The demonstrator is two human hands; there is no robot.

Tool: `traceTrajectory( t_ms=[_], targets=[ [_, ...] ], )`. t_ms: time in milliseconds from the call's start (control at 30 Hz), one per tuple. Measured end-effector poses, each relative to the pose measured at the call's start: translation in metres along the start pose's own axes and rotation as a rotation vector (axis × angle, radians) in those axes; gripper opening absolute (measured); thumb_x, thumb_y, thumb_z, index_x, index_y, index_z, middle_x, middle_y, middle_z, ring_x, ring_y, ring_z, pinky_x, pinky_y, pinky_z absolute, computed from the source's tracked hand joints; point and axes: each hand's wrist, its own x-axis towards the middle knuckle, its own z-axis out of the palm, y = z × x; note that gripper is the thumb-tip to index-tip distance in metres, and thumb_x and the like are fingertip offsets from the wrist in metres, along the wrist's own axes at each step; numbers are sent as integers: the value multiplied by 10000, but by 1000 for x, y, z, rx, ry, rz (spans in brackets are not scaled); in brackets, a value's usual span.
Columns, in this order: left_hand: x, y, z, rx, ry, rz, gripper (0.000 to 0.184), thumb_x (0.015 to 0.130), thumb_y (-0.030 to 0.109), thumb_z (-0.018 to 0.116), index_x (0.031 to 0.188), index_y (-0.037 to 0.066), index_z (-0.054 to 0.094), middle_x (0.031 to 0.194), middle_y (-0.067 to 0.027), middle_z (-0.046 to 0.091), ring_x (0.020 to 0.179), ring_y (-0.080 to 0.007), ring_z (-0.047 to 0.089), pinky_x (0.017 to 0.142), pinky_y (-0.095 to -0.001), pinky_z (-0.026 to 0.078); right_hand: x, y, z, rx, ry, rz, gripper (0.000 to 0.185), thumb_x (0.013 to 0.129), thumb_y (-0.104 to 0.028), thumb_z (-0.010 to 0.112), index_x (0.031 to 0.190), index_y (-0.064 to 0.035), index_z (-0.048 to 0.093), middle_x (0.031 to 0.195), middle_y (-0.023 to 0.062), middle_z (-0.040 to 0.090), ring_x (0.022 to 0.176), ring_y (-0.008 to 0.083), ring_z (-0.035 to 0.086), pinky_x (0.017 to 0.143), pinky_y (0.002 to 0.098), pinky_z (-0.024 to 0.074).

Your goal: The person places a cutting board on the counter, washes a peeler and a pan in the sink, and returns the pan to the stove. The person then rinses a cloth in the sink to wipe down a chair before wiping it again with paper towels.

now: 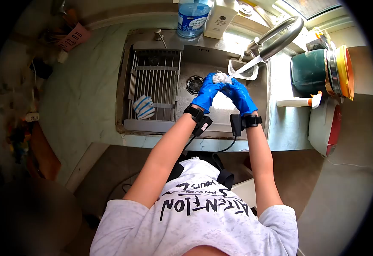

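Note:
Over the right part of the steel sink (186,59), both hands wear blue rubber gloves. My left hand (207,93) is closed on one side of a small, crumpled white wad (221,78), cloth-like, its exact kind unclear. My right hand (240,94) grips the same wad from the other side, and the fingertips of both hands meet around it. A stream of water falls from the curved faucet (283,39) onto the wad. Left of my hands is the round drain (194,84), partly hidden by the left glove.
A metal drying rack (156,85) spans the sink's left side, with a blue-striped cloth (143,107) on it. Behind stand a blue bottle (192,19) and a white bottle (221,19). A green pot (308,73) and a spray bottle (295,102) occupy the right counter.

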Motion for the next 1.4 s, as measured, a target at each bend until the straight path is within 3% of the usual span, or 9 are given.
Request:
traceTrajectory(
  t_ms=[67, 233, 300, 500, 800, 900, 1100, 1200, 1400],
  targets=[
    [0, 9, 5, -68, 44, -70, 318, 748, 109, 594, 1037, 40, 481, 880, -50, 556, 748, -111, 537, 663, -219, 455, 6, -5, -21, -406, 47, -53, 265, 806, -114, 510, 1041, 9, 511, 840, 66, 570, 686, 140, 568, 578, 237, 494],
    [-2, 4, 2, -322, -66, -149, 172, 801, 201, 558, 774, 32, 571, 591, -31, 541, 510, -91, 495, 476, -203, 406, 22, -24, -49, -651, 55, -32, 268, 790, -169, 542, 1019, -29, 540, 853, 70, 567, 706, 129, 546, 611, 237, 476],
    [-1, -1, 7, -85, 155, -82, 281, 816, 307, 529, 770, 34, 577, 594, -34, 542, 501, -100, 489, 491, -202, 389, 26, -20, -58, -888, -114, -430, 264, 788, -174, 548, 1015, -38, 542, 912, 78, 556, 795, 139, 530, 691, 235, 448],
    [20, -37, -11, 81, 107, -213, 456, 830, 479, 402, 868, 59, 576, 722, -39, 589, 626, -124, 540, 582, -243, 432, 16, -14, -48, -829, -326, -207, 370, 749, -58, 575, 1098, -5, 463, 999, 83, 535, 906, 143, 506, 790, 251, 415],
    [-1, -25, 11, -188, 83, -85, 319, 731, 84, 586, 1035, 19, 515, 905, -62, 581, 795, -152, 567, 684, -244, 467, 40, -10, -84, -531, -254, -159, 225, 834, -230, 476, 875, -25, 558, 844, 54, 553, 742, 153, 528, 696, 258, 432],
    [-9, -29, 11, -137, 271, -31, 298, 734, 76, 584, 1020, 17, 527, 909, -64, 583, 804, -165, 569, 721, -258, 458, 44, -13, -94, -822, -317, -497, 247, 837, -232, 469, 904, -15, 566, 882, 83, 552, 823, 183, 520, 754, 276, 407],
    [-8, -47, -10, -135, 265, -18, 298, 811, 267, 531, 953, 7, 567, 867, -85, 595, 759, -153, 562, 691, -262, 452, 44, -8, -91, -910, -275, -394, 252, 825, -219, 483, 939, -3, 550, 884, 101, 545, 806, 195, 522, 729, 282, 413],
    [-1, -59, -27, 230, 320, -193, 409, 813, 369, 504, 958, -7, 574, 821, -97, 602, 709, -169, 570, 630, -273, 462, 48, 2, -89, -867, -255, -295, 241, 822, -198, 502, 966, -7, 527, 833, 62, 536, 760, 146, 511, 694, 255, 421],
    [-15, -32, -3, 43, 301, 19, 242, 741, 147, 596, 955, 46, 548, 886, -75, 578, 793, -183, 550, 708, -295, 441, 66, -18, -101, -478, -75, -171, 127, 825, -167, 498, 893, -60, 514, 830, 32, 534, 718, 139, 554, 676, 241, 463]
  ],
)
